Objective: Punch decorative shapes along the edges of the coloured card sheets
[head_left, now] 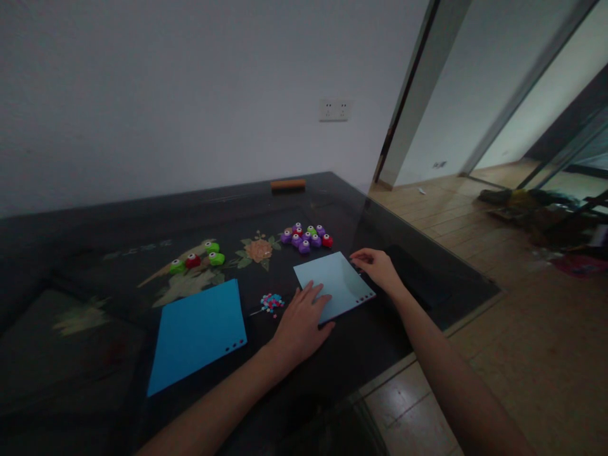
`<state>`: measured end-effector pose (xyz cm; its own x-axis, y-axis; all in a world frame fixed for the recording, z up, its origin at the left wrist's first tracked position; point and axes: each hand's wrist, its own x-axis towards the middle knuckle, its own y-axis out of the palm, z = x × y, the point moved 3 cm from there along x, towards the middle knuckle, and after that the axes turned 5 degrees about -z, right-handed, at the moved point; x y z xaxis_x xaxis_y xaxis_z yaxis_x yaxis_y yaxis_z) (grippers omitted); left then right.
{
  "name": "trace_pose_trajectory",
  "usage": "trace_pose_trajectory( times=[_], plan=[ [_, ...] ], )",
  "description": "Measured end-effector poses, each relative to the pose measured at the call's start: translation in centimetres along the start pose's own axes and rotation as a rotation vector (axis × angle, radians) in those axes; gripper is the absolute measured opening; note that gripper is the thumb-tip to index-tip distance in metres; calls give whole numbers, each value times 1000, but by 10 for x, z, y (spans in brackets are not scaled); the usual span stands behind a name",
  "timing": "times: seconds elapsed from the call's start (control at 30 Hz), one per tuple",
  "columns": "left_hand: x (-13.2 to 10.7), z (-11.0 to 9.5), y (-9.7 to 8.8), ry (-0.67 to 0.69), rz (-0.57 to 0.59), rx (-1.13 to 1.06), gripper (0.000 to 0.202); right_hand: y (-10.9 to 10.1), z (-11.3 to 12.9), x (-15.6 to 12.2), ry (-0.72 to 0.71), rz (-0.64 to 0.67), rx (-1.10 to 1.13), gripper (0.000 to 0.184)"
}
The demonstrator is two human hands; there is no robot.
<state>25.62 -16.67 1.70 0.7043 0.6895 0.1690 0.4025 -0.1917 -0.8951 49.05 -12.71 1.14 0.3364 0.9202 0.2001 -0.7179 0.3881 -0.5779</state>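
Note:
A light blue sheet of paper (339,278) lies on the dark table, with a few small dark and reddish spots along its near right edge. My left hand (304,313) rests on its left side, fingers spread and lying flat. At the sheet's right edge, my right hand (373,263) has thumb and fingertips pinched together; whatever is between them is too small to make out. Left of my left hand sits a little heap of pink, blue and white star-shaped bits (272,303). Farther left is a brighter blue sheet or stack of paper (199,332) with similar spots at one corner.
Behind the light sheet stands a cluster of purple, red and green toys with eyes (304,238). Several green and red ones (192,260) stand at left. A brown cylinder (288,184) lies by the wall. The table's right edge (427,244) drops to a tiled floor.

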Motion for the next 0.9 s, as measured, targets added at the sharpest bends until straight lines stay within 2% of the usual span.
trace_pose_trajectory(
  times=[0.37,0.67,0.8,0.9],
  plan=[
    [0,1,0,28,-42,10,42,2,-5,1,19,11,60,15],
    [1,1,1,34,-56,-9,41,1,-4,0,4,19,10,15],
    [1,1,1,41,-57,4,40,4,-2,4,-19,8,-66,15],
    [1,1,2,61,-66,21,40,11,4,16,-116,8,-214,16]
  ],
)
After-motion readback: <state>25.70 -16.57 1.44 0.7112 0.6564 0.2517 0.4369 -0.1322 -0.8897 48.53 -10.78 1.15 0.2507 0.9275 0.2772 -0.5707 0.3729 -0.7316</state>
